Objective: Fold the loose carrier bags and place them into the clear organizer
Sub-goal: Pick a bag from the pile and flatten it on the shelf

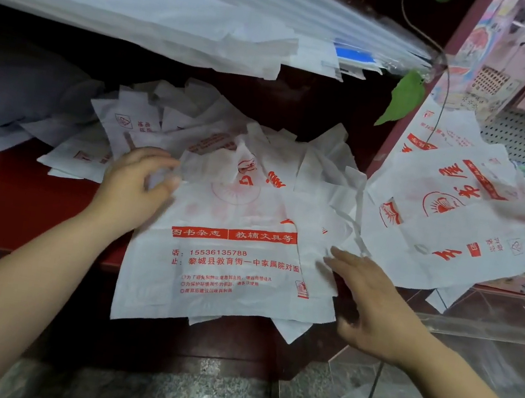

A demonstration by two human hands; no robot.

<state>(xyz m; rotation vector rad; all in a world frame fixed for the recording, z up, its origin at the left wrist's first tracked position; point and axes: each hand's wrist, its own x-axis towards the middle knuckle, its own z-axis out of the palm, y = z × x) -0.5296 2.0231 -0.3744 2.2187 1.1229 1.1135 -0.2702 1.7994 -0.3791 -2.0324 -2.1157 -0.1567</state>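
Reaching up from 7 and 5 o'clock on bare forearms toward a white carrier bag (pixel 224 272) printed in red, spread flat at the centre with its lower edge hanging over the front of a red shelf (pixel 29 194). Pinching that bag's upper left edge at 9 o'clock with the left hand (pixel 132 189), thumb and curled fingers closed on the plastic. Resting the right hand (pixel 371 307) at 4 o'clock, fingers straight and released, grasping nothing, fingertips touching the bag's right edge. Beneath and behind, toward 12 o'clock, a loose heap of bags (pixel 171 114); at 2 o'clock, a second pile (pixel 451 223). At 4 o'clock, beside the right wrist, the clear organizer (pixel 489 331), contents impossible to tell. At 11 o'clock, stacked white sheets (pixel 147 6); at 1 o'clock, a green leaf (pixel 405 97); at 6 o'clock, speckled stone floor (pixel 152 392).
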